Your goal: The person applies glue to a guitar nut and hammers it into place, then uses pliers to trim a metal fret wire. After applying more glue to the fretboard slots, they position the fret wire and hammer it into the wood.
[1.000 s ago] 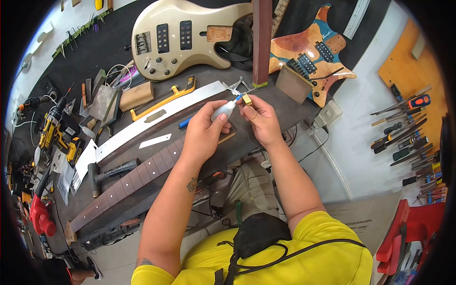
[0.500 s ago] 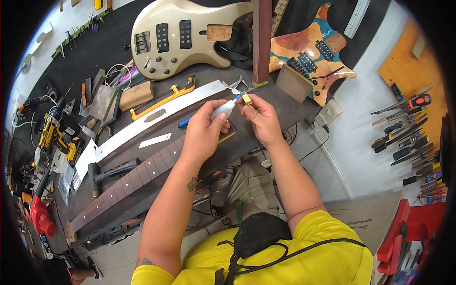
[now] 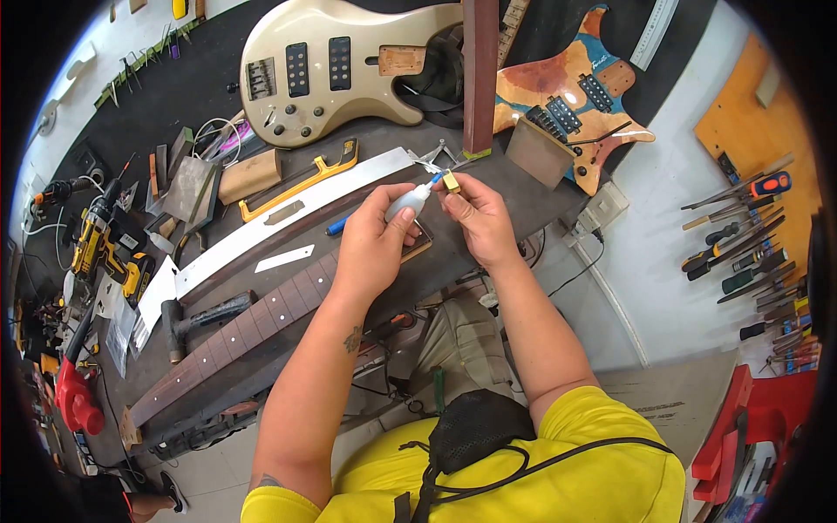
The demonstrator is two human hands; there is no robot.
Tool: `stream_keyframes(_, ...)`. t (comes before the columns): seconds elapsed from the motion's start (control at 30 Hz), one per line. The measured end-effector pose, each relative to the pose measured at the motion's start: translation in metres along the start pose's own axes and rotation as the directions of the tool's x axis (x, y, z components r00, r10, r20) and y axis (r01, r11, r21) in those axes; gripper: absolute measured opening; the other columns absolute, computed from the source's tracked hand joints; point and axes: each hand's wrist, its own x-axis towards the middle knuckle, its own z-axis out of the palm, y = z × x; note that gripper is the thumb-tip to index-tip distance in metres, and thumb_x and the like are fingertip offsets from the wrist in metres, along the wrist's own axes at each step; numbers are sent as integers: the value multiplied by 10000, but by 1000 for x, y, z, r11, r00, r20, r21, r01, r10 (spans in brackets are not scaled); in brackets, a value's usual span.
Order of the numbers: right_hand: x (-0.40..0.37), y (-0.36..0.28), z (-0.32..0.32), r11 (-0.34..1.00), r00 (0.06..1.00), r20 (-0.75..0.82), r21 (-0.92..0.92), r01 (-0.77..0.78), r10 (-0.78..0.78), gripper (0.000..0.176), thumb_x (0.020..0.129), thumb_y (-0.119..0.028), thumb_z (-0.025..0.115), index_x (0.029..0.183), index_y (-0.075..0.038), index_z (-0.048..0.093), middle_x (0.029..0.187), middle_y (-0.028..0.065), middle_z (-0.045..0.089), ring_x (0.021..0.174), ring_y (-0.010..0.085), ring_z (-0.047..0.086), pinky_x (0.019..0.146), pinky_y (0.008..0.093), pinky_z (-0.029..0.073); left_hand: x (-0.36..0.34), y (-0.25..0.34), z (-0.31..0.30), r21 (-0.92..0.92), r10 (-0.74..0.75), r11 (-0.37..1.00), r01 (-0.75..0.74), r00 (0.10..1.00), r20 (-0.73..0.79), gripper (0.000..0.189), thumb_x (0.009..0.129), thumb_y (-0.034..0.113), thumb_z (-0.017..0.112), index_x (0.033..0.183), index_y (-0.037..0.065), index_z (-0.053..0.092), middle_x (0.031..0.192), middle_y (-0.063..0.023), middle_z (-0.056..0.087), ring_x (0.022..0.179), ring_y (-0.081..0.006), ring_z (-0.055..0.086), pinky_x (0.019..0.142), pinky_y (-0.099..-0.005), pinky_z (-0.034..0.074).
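My left hand (image 3: 373,240) is closed round a small white squeeze bottle (image 3: 410,205) with a blue tip, held at a slant. Its tip points up and right, right at a small brass-coloured block (image 3: 451,182). That block is pinched between the thumb and fingers of my right hand (image 3: 479,225). Below my left hand, a guitar neck (image 3: 248,329) with a dark fretboard and white dot inlays runs down to the left along the bench edge. A blue cylindrical thing (image 3: 336,227) shows partly beside my left hand.
Behind the hands lie a long metal straightedge (image 3: 288,209), a yellow hacksaw (image 3: 301,180) and a wooden block (image 3: 250,176). A hammer (image 3: 205,319) rests near the neck. Two guitar bodies, one gold (image 3: 349,91) and one multicoloured (image 3: 549,83), occupy the back. An upright wooden post (image 3: 480,78) stands beyond my hands.
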Motion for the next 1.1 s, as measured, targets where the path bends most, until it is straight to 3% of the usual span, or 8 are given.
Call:
stream_keyframes(0.1,0,-2,3,1000,1000,-26,-9,8,-8,370,1057,-235,734,1322,20,693,1045,-16,662,921,68,545,825,231,443,0,1,0,8,4,1000,-4,1000,-5,279,1085,55,634,1355,-14,650,1021,-74,723,835,-111,682,755,-291,581)
stream_keyframes(0.5,1,0,1,1000,1000,-28,4,5,-5,366,1052,-215,737,1328,21,692,1076,-12,680,930,70,555,838,230,454,1,-1,0,-12,-7,1000,7,1000,-7,277,1081,38,634,1352,-18,646,1030,-76,721,826,-115,678,747,-292,579)
stream_keyframes(0.57,1,1,-2,1000,1000,-6,8,2,-2,342,1066,-236,740,1297,13,702,1120,-12,708,1010,61,607,908,242,478,0,-1,0,-8,-6,1000,6,1000,-14,272,1080,38,635,1346,-18,646,1034,-81,721,825,-117,679,743,-292,579)
stream_keyframes(0.7,0,2,-1,1000,1000,-11,10,11,-11,345,1065,-234,740,1297,18,702,1126,-5,714,1021,65,615,914,242,481,0,-2,-1,1,10,1000,-10,1000,-13,271,1080,36,633,1345,-17,645,1041,-84,721,825,-117,680,739,-292,579)
stream_keyframes(0.77,0,2,-1,1000,999,-28,15,17,-17,349,1064,-235,740,1298,21,701,1132,-1,719,1025,68,619,920,241,482,-1,4,-1,30,-36,999,36,999,12,294,1096,35,595,1383,-24,621,1136,-85,732,885,-117,658,799,-287,564)
stream_keyframes(1.1,1,5,-4,1000,999,-47,16,27,-26,327,1068,-212,730,1305,12,704,1129,-15,710,1009,56,601,892,226,469,-2,4,-1,54,-41,998,41,999,5,292,1095,32,597,1380,-20,626,1115,-74,735,878,-113,656,795,-281,562)
